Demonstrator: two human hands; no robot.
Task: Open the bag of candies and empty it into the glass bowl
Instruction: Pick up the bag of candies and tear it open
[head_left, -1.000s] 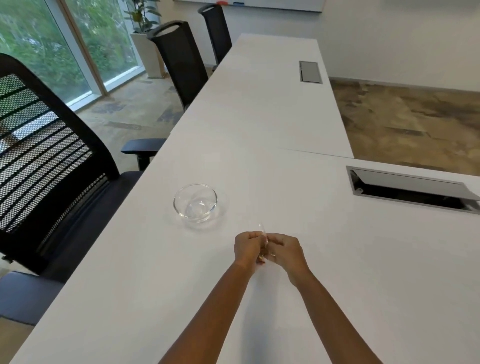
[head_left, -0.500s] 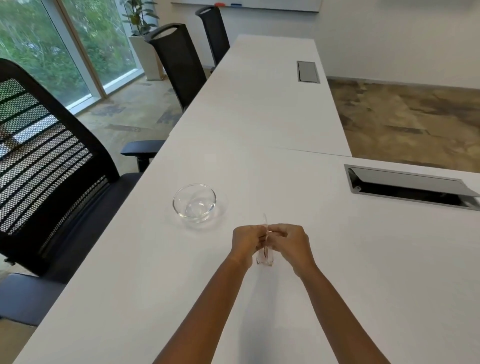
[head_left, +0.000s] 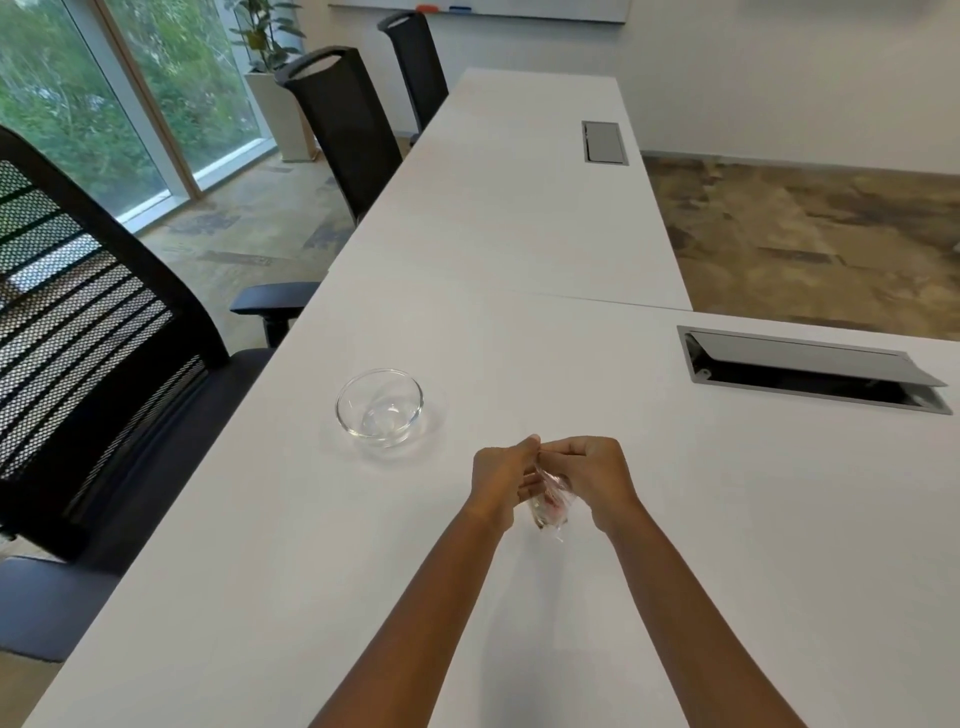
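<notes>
A small clear plastic bag of candies (head_left: 551, 506) hangs between my two hands just above the white table (head_left: 519, 234); something pinkish shows inside it. My left hand (head_left: 501, 480) and my right hand (head_left: 597, 478) both pinch the bag's top edge, fingertips nearly touching. The empty glass bowl (head_left: 380, 406) stands on the table to the left and a little beyond my hands, apart from them.
A black mesh office chair (head_left: 98, 364) sits close at the table's left edge, with two more chairs (head_left: 345, 124) farther back. An open cable hatch (head_left: 810, 366) is set in the table at the right; a closed one (head_left: 604, 143) lies far ahead.
My hands have lifted a little and drawn slightly apart at the bag's top. More of the bag now hangs visible below them. The bowl has not moved.
</notes>
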